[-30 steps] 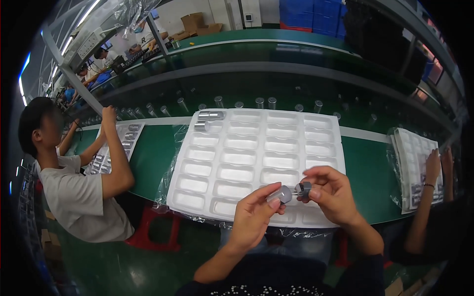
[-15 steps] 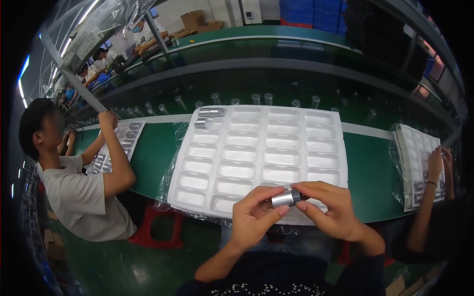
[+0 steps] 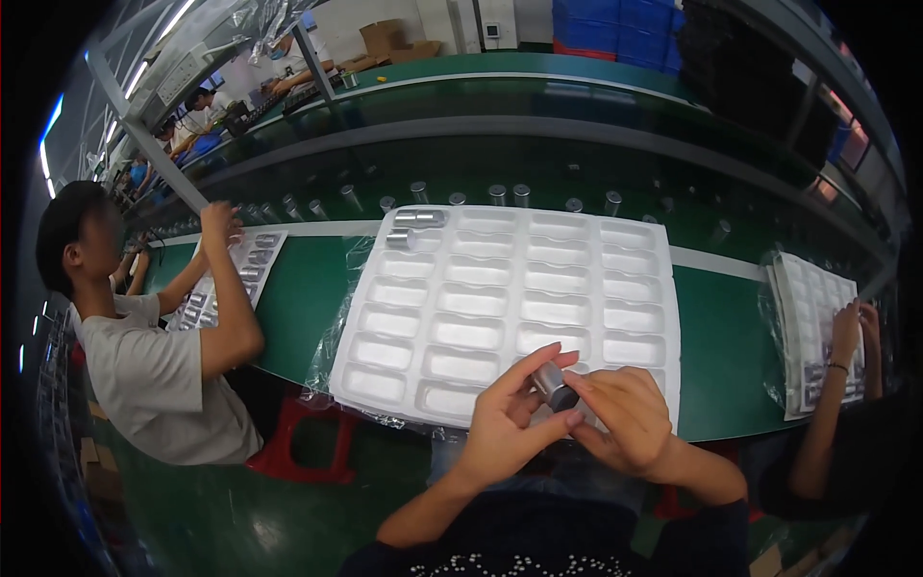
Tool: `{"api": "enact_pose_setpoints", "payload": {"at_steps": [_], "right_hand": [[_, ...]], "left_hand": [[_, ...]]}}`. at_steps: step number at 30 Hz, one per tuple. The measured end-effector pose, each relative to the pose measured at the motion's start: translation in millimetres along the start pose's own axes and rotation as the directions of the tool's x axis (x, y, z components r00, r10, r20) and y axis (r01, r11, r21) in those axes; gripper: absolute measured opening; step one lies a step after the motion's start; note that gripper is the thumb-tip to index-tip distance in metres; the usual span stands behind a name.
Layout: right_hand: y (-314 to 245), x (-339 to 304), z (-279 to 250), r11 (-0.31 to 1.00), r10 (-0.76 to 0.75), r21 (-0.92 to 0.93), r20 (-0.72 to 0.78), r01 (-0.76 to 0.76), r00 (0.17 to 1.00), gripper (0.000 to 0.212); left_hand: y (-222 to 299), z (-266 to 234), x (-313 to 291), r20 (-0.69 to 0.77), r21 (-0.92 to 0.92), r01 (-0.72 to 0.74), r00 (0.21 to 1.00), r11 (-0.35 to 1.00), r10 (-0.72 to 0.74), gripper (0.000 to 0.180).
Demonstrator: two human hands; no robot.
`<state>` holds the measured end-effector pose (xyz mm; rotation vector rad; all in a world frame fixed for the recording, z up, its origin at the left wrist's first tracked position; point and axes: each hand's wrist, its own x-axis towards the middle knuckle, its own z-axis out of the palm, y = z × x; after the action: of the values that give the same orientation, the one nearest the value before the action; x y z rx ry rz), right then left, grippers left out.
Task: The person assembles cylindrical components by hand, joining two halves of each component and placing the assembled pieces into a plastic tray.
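Note:
A small silver metal cylinder point(image 3: 550, 377) with a dark end is held above the near part of a white moulded tray point(image 3: 512, 288). My left hand point(image 3: 507, 423) is closed around its silver body, thumb and fingers on either side. The fingertips of my right hand point(image 3: 630, 420) pinch the dark end, which now tilts toward me. At the tray's far left corner, silver cylinders point(image 3: 420, 218) lie end to end in one pocket. Another cylinder point(image 3: 397, 238) rests in the pocket just nearer. My fingers hide part of the held piece.
Several silver cylinders point(image 3: 520, 195) stand along the line beyond the tray. Clear plastic film point(image 3: 332, 337) sticks out under the tray on the green table point(image 3: 298, 298). A co-worker point(image 3: 159, 375) handles another tray at left; another person's hands point(image 3: 851, 332) are over a tray at right.
The cylinder has turned from lying sideways to pointing its dark end down toward me. My right hand has rolled over that end, its fingers more curled.

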<state>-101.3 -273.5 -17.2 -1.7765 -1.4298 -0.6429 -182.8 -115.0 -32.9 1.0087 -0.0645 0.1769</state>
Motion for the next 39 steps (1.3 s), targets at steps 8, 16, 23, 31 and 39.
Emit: {"api": "enact_pose_setpoints", "payload": {"at_steps": [8,16,23,31,39], "right_hand": [[7.5,7.4,1.5,0.997,-0.046,-0.055,0.045,0.049,0.998,0.045],[100.9,26.3,-28.2,0.948,0.188,-0.236,-0.116,-0.211,0.975,0.041],[282.9,-7.5,-53.6,0.552,0.69,-0.459,-0.218,-0.696,0.691,0.037],[317.3,20.7,-58.9,0.443,0.82,-0.647,0.014,-0.62,0.572,0.05],[338.7,61.6,-7.2,0.529,0.842,-0.636,0.31,-0.562,0.441,0.028]], "left_hand": [[-6.7,-20.8,6.4,0.021,0.183,0.131,0.99,0.974,-0.137,0.054],[66.8,-27.6,40.8,0.078,0.881,-0.124,0.99,0.456,0.118,0.053],[95.3,-174.3,142.0,0.286,0.944,-0.201,0.894,-0.26,0.345,0.04],[88.1,-189.5,157.0,0.13,0.974,-0.088,0.972,-0.209,0.198,0.04],[100.8,-209.8,161.6,0.073,0.997,-0.07,0.983,-0.025,0.17,0.042]]}}
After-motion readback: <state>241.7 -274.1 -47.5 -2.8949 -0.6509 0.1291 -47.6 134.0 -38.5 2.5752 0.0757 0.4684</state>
